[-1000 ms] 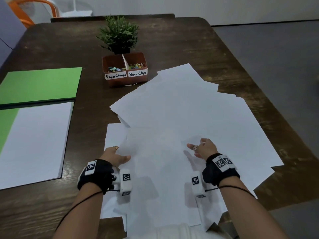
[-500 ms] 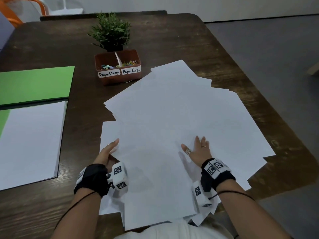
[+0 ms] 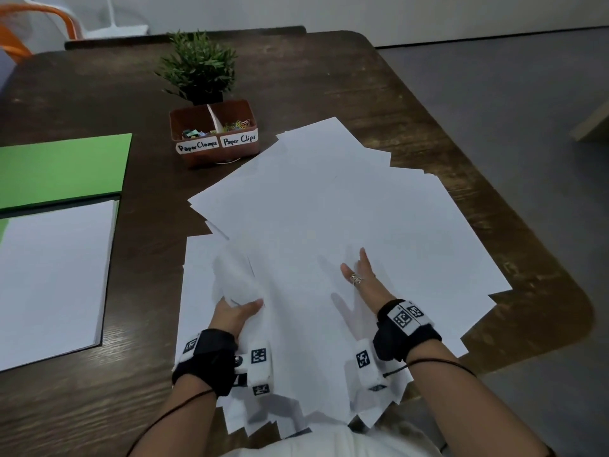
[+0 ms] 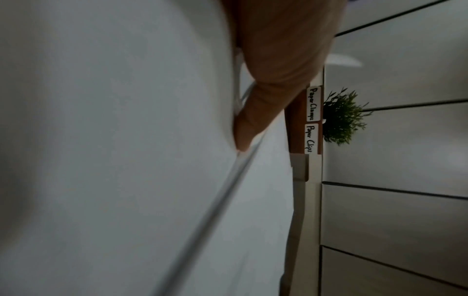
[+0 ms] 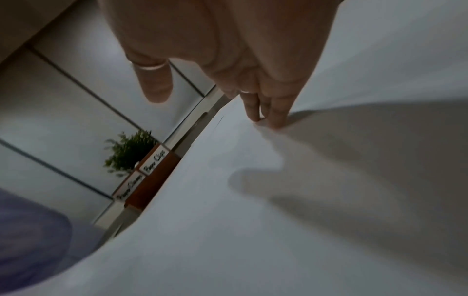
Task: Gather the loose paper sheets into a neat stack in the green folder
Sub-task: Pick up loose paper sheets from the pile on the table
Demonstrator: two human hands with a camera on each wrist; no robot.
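Head view: your left hand gripped the left edge of the top sheet, thumb over it, and that edge curled up off the pile.
Right hand: your right hand lay flat with fingers straight, pressed on the loose paper sheets.
Right wrist view: fingertips touched the paper, thumb held clear of it.
Left wrist view: your thumb sat on a lifted sheet edge; the other fingers were hidden.
Sheets: fanned untidily across the middle of the bench, near ends overhanging the front edge toward you.
Green folder: the green folder lay open at the bench's left, well apart from the pile, with a squared stack on its near half.
Elsewhere: a brown box labelled "Paper Clamps" and "Paper Clips" stood just beyond the pile, with a small plant right behind.
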